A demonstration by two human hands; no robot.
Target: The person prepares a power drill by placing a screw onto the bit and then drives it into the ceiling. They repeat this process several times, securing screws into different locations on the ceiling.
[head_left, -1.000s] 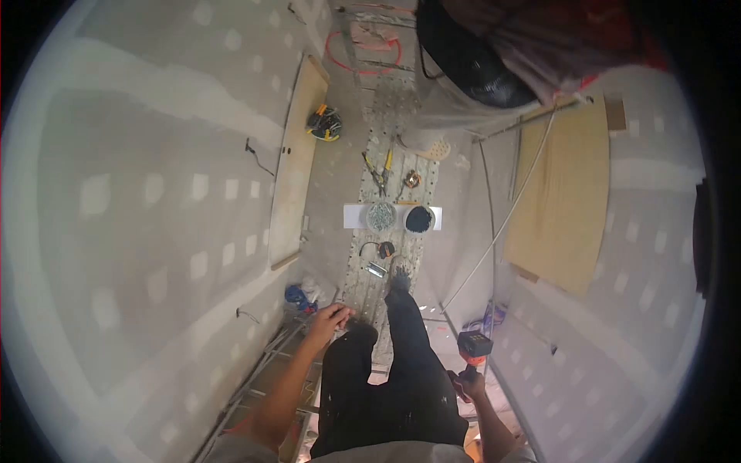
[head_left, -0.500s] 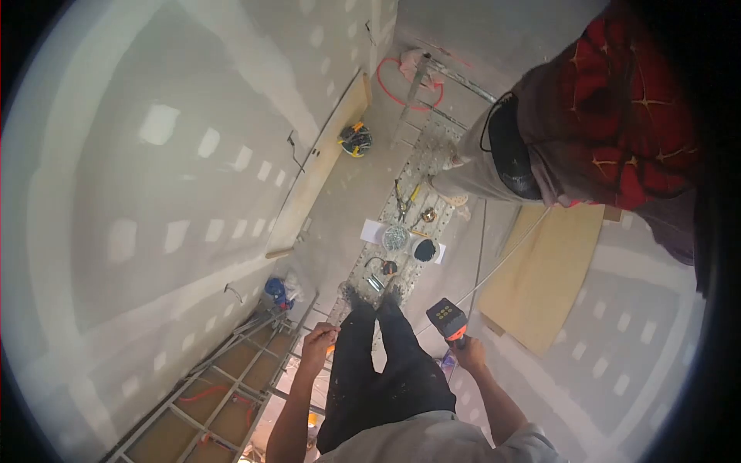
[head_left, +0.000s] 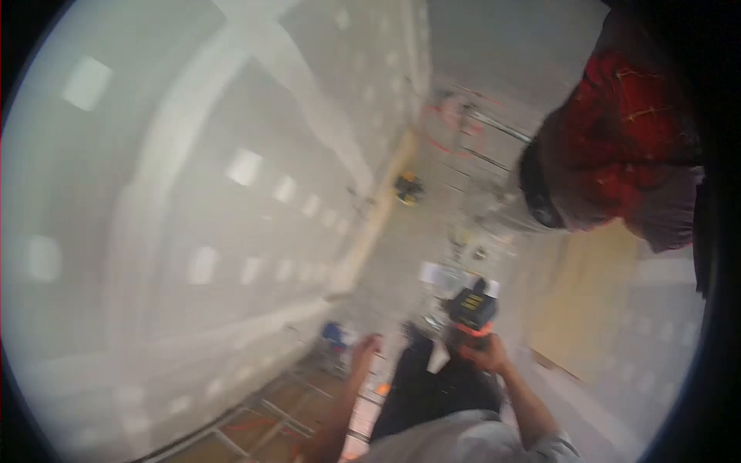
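Observation:
My right hand (head_left: 486,356) is wrapped round the handle of a black and orange cordless power tool (head_left: 472,309), held in front of my legs. The tool's exact kind is blurred. My left hand (head_left: 365,353) hangs to the left of my dark trousers (head_left: 432,386), its fingers curled together; anything small between them is too smeared to make out. Just beyond the power tool, a pale tub (head_left: 446,279) and loose hand tools lie on the narrow platform, partly hidden by it.
Another person (head_left: 641,147) in a red patterned top stands at the right. A plastered wall (head_left: 185,208) fills the left. Metal framing (head_left: 274,417) lies low at left, near a blue object (head_left: 333,334). A black and yellow container (head_left: 409,189) and a wooden panel (head_left: 587,293) are further off.
My right hand has brought the power tool inward and turned it, from beside my leg to in front of it. The whole view has shifted and blurred; surroundings appear further right and lower.

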